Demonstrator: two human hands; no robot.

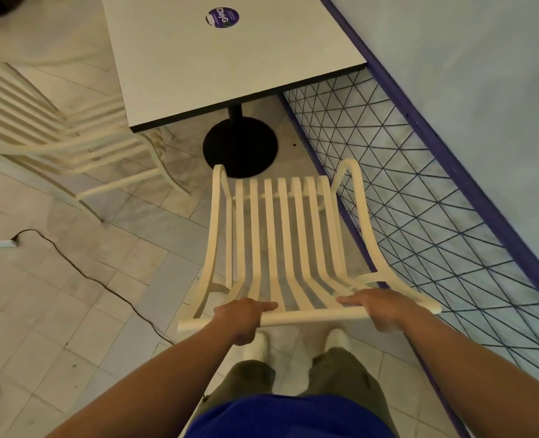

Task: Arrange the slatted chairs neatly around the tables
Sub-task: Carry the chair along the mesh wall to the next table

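A cream slatted chair [280, 235] stands right in front of me, its seat facing the square white table [198, 67]. My left hand [241, 317] grips the left part of the chair's top back rail. My right hand [378, 308] grips the right part of the same rail. The chair's front edge sits close to the table's black round base [239, 147], short of the tabletop's near edge. A second cream slatted chair [50, 128] stands at the table's left side, blurred.
A purple-framed wire mesh panel [420, 191] runs along the pale wall on the right, close beside the chair. A thin black cable [81, 270] trails across the tiled floor at left. A round purple sticker [222, 17] lies on the tabletop.
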